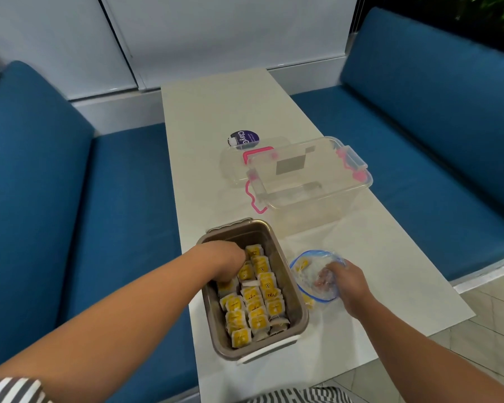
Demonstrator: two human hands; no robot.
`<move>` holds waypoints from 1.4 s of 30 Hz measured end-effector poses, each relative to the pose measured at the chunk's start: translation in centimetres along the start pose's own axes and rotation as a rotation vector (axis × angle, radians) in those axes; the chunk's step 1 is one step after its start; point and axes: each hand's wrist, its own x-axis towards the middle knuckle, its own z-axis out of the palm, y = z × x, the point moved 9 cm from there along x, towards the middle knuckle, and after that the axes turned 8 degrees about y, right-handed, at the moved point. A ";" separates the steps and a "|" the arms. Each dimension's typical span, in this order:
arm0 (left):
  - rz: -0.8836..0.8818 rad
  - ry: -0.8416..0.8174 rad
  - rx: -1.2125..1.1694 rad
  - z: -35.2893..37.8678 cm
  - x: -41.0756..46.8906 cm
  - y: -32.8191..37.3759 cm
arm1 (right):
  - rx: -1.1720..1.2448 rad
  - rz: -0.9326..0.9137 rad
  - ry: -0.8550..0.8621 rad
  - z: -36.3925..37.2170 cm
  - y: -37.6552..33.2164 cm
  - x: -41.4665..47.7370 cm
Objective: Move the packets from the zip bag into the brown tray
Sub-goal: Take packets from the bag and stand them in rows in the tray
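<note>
Yellow packets (255, 301) should slot upright in the brown tray (239, 232); I can't see my left hand (230, 258) fingers; right hand (345, 279) grips the zip bag (309, 263).

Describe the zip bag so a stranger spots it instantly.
On the white table, look right of the brown tray. The zip bag is the crumpled clear one the right hand reaches into; its blue rim and softness set it apart from the rigid pink-latched box behind.
</note>
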 end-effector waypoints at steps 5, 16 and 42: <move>0.040 -0.124 -0.020 1.2 -0.1 0.5 | -0.008 0.007 0.012 -0.2 0.0 -0.2; -0.044 -0.071 -0.027 0.7 -0.2 0.9 | -0.044 0.017 0.012 -0.1 -0.3 -1.0; -0.380 0.641 -0.793 -9.8 -1.4 14.3 | -0.023 0.113 -0.428 -3.9 -2.5 0.2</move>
